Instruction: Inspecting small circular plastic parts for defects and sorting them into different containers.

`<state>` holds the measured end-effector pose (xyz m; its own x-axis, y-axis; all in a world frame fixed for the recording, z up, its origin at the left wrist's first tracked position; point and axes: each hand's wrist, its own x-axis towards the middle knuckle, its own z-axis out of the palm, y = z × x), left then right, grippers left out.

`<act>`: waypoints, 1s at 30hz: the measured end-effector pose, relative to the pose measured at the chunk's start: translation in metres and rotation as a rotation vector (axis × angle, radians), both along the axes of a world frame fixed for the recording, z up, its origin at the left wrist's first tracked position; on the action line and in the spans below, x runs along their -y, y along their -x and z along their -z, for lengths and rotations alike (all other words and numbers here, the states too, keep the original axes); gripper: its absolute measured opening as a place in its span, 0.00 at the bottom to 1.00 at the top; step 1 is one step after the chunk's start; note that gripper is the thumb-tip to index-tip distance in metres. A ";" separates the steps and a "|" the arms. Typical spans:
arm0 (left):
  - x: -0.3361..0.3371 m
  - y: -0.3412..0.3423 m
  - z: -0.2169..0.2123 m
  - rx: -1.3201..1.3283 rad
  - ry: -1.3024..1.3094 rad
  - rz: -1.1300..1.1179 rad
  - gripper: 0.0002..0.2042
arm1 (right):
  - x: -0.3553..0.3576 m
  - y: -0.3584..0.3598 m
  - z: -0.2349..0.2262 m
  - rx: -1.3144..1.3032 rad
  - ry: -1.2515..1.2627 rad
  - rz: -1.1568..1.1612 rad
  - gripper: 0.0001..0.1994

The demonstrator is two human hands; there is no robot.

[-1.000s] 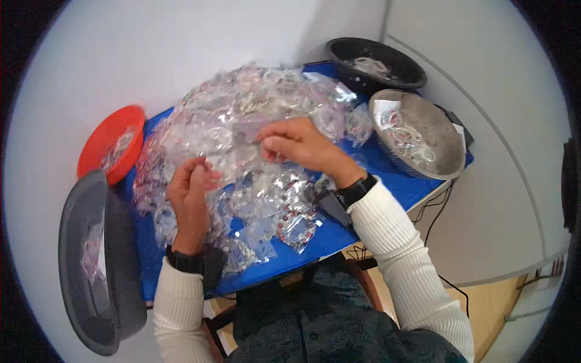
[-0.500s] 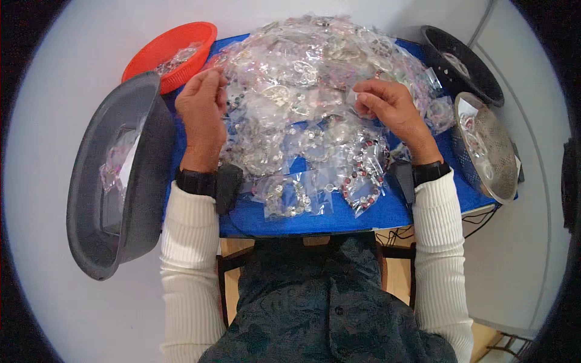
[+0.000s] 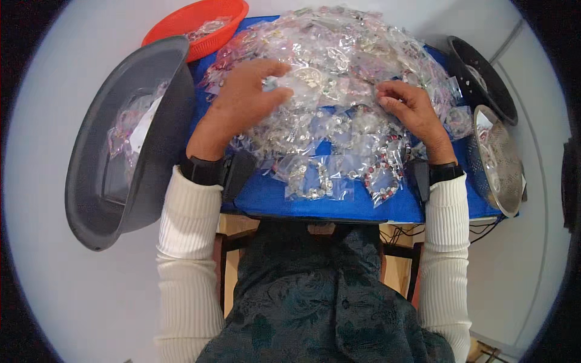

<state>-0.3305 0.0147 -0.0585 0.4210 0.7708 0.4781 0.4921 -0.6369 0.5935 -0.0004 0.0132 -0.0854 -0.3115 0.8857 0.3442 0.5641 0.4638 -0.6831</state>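
A large heap of clear plastic bags (image 3: 333, 57) with beaded and silvery jewellery inside covers the blue table. My left hand (image 3: 242, 100) hovers over the heap's left side, thumb and fingers spread apart, with nothing between them. At the right side of the heap is my right hand (image 3: 414, 109), its fingers curled and thumb pressed toward the index finger; what it pinches, if anything, is too small to make out. Nearer me lie a bagged silvery bracelet (image 3: 311, 181) and a bagged red-and-dark bead bracelet (image 3: 384, 178).
At the left stands a large grey tub (image 3: 91, 206) with a few bags in it. Behind it is a red basket (image 3: 166, 27), also holding bags. On the right are a black basin (image 3: 505, 97) and a perforated metal colander (image 3: 508, 175). The blue cloth (image 3: 260, 199) shows along the front edge.
My left hand has swung right from the heap's left edge, and its closed fingers have opened. My right hand stays at the heap's right side. The whole view has shifted slightly.
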 end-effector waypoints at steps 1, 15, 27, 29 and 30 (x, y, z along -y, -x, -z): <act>0.003 0.002 0.000 -0.099 0.004 0.008 0.20 | 0.000 0.000 0.001 0.000 0.000 -0.008 0.12; -0.037 -0.034 0.030 -0.237 -0.135 0.055 0.24 | 0.001 0.004 -0.003 0.042 -0.101 -0.041 0.11; -0.033 -0.048 0.012 0.474 0.124 -0.072 0.13 | 0.005 0.008 -0.005 0.062 -0.145 0.006 0.11; -0.023 -0.060 0.009 0.876 0.472 0.046 0.13 | 0.009 0.010 -0.006 0.059 -0.157 0.025 0.11; -0.018 -0.064 0.008 0.874 0.475 0.056 0.13 | 0.011 0.012 -0.007 -0.057 -0.075 0.021 0.10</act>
